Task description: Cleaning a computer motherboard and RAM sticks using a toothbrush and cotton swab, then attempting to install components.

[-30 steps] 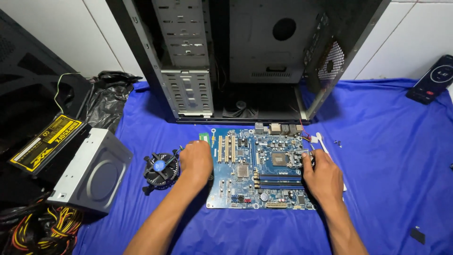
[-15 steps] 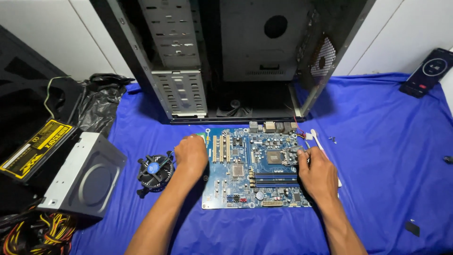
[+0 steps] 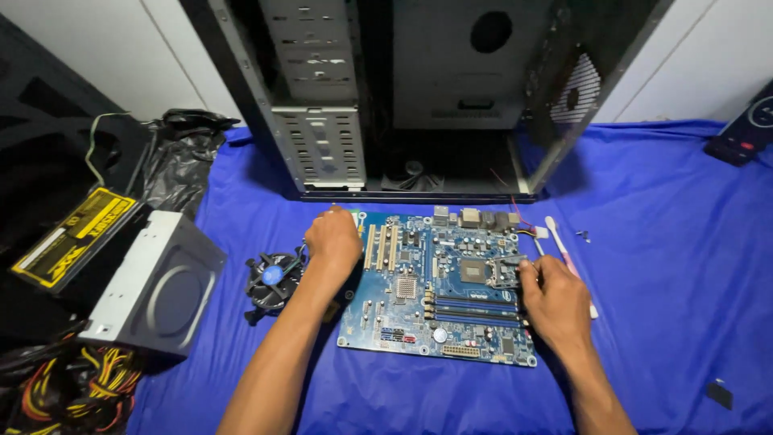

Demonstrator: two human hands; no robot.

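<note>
**Both hands are gripping the blue board in front of the open case**

Head view: Both hands are staying on the board's two sides, just as they were a moment ago, and the board is lying in about the same spot on the cloth. The left hand (image 3: pixel 332 239) is curling over the left edge of the blue computer board (image 3: pixel 439 286), near its far corner. The right hand (image 3: pixel 555 302) is closing on the right edge. The board is lying flat on the blue cloth (image 3: pixel 660 242), just at 6 o'clock from the open black computer case (image 3: pixel 419 97).

The board is not in the case yet, so that part looks not done. The case is looking bare inside.

The board's long side is running from 9 o'clock to 3 o'clock. Its metal plugs are pointing to 12 o'clock, at the case.

A small round fan (image 3: pixel 272 275) is sitting at 9 o'clock from the left hand. A grey metal box (image 3: pixel 157 282) is lying further out at 9 o'clock.
</note>
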